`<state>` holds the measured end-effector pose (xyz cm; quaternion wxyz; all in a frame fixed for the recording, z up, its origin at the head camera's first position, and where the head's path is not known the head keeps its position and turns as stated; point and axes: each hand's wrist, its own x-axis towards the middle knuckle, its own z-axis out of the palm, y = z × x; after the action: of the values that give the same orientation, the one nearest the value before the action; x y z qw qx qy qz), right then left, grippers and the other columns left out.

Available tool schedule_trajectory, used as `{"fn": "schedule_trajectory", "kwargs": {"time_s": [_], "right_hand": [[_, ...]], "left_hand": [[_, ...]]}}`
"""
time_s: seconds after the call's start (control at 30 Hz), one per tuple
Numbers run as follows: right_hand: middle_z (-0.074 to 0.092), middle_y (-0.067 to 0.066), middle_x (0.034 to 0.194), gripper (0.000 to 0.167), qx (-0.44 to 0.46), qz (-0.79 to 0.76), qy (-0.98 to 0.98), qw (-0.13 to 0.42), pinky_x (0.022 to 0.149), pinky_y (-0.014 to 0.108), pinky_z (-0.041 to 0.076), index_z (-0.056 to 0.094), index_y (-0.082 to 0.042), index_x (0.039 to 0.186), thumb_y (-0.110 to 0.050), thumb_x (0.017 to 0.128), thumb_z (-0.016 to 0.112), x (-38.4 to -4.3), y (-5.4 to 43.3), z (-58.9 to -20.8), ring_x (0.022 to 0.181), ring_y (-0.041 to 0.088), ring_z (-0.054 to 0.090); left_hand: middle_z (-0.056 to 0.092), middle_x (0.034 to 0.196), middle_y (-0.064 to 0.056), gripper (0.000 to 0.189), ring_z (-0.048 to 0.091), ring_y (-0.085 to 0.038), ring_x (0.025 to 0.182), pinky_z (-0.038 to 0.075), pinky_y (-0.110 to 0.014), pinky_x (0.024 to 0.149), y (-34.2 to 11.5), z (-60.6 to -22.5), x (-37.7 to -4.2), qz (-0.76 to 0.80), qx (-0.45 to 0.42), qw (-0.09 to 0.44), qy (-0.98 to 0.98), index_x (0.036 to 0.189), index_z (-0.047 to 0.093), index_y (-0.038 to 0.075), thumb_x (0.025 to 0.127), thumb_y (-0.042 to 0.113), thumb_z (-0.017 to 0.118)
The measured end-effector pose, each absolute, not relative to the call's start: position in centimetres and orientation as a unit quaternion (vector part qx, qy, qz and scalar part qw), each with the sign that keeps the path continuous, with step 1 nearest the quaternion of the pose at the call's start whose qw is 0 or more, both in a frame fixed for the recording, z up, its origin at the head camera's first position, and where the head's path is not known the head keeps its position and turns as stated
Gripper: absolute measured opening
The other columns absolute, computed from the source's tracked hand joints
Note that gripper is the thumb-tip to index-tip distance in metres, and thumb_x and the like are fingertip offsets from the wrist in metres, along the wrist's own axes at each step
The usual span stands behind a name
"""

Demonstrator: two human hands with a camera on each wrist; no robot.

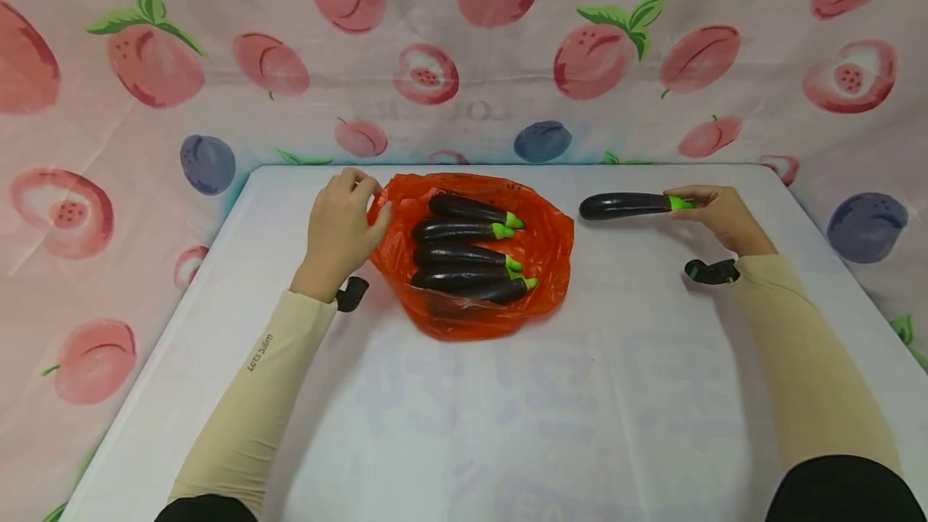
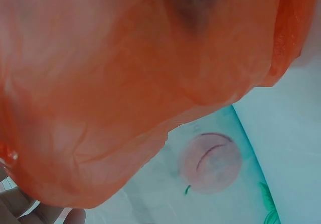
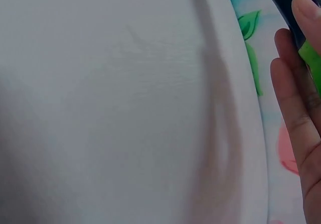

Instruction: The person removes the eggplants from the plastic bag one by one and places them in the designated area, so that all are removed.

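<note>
An orange-red plastic bag [image 1: 464,325] lies spread at the middle of the table with several dark eggplants [image 1: 464,254] in it, their green stems pointing right. My left hand [image 1: 341,220] pinches the bag's left edge; in the left wrist view the bag [image 2: 125,98] fills the upper part and the fingers [image 2: 47,211] show at the lower left. To the right of the bag, my right hand [image 1: 721,216] holds one eggplant [image 1: 625,206] by its green stem end, its dark end towards the bag. In the right wrist view thumb and fingers [image 3: 296,116] are around the green end.
The white table [image 1: 507,425] carries the bag near its back edge. Behind and beside it hangs a pink cloth [image 1: 464,127] printed with fruit. Black wrist cameras [image 1: 712,271] stick out beside both sleeves.
</note>
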<state>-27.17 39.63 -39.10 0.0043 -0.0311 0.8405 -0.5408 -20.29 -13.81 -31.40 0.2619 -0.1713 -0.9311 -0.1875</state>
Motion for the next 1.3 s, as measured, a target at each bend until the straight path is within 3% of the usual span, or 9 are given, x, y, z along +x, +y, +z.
{"fn": "schedule_trajectory", "kwargs": {"time_s": [0.27, 0.5, 0.73, 1.13, 1.3], "right_hand": [[0.066, -0.03, 0.087, 0.039, -0.017, -0.528, 0.849, 0.021, 0.067, 0.008, 0.045, 0.07, -0.02, 0.112, -0.004, 0.077, 0.074, -27.3, 40.0, -40.2, 0.076, -0.007, 0.055], [0.068, -0.026, 0.09, 0.04, -0.025, -0.555, 0.831, 0.04, 0.071, 0.008, 0.047, 0.07, -0.017, 0.113, -0.002, 0.076, 0.074, -27.5, 40.0, -40.7, 0.081, -0.007, 0.059], [0.065, -0.031, 0.091, 0.042, -0.016, -0.528, 0.848, 0.05, 0.075, 0.004, 0.044, 0.069, -0.02, 0.114, -0.006, 0.075, 0.076, -28.0, 40.1, -41.0, 0.086, -0.011, 0.057], [0.059, -0.034, 0.091, 0.053, 0.0, -0.449, 0.889, 0.09, 0.078, 0.003, 0.035, 0.063, -0.015, 0.122, -0.026, 0.073, 0.079, -28.4, 39.9, -40.9, 0.092, -0.013, 0.051], [0.057, -0.035, 0.089, 0.057, -0.006, -0.415, 0.905, 0.092, 0.077, 0.002, 0.034, 0.06, -0.007, 0.124, -0.027, 0.074, 0.079, -28.5, 39.7, -40.9, 0.089, -0.014, 0.05]], "left_hand": [[0.057, 0.098, -0.018, 0.017, 0.052, -0.033, 0.085, 0.045, -0.045, 0.076, -13.8, -31.7, -20.5, -0.19, -0.171, 0.261, -0.931, 0.088, 0.06, 0.0, 0.086, 0.017, 0.059], [0.057, 0.099, -0.018, 0.019, 0.053, -0.033, 0.086, 0.046, -0.045, 0.076, -13.8, -31.7, -20.6, -0.185, -0.169, 0.255, -0.934, 0.09, 0.06, -0.001, 0.087, 0.018, 0.058], [0.057, 0.098, -0.018, 0.018, 0.053, -0.034, 0.085, 0.045, -0.045, 0.075, -13.9, -31.9, -20.7, -0.185, -0.171, 0.261, -0.932, 0.089, 0.06, -0.001, 0.087, 0.017, 0.059], [0.057, 0.099, -0.018, 0.018, 0.053, -0.033, 0.085, 0.046, -0.045, 0.075, -14.0, -31.8, -20.6, -0.184, -0.168, 0.259, -0.933, 0.09, 0.06, -0.001, 0.087, 0.018, 0.059], [0.057, 0.099, -0.018, 0.019, 0.053, -0.033, 0.086, 0.046, -0.045, 0.076, -13.9, -31.8, -20.6, -0.184, -0.168, 0.255, -0.934, 0.091, 0.06, -0.001, 0.087, 0.018, 0.059]]}}
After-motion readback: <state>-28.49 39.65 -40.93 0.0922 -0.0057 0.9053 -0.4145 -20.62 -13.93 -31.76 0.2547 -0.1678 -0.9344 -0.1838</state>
